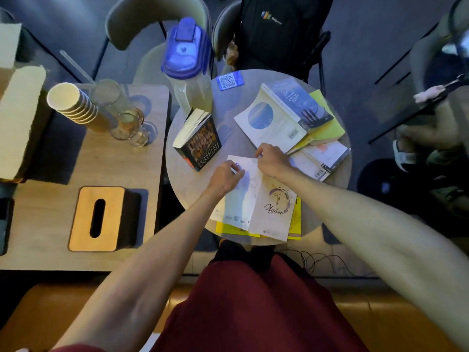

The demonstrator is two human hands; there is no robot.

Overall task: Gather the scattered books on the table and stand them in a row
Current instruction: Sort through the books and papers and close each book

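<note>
Head view: nearest, a thin white paperback lies splayed face down on a yellow book at the round table's near edge. The left hand and right hand pinch its far edge. It looks light and floppy, best held by the spine; the black book and far pile look stiffer.

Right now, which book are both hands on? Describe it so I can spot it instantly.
On the round grey table, look at the near edge closest to the person. There the white open paperback lies cover-up over a yellow book, with the left hand and right hand at its far edge. Only it bears a purple ink circle.
</note>
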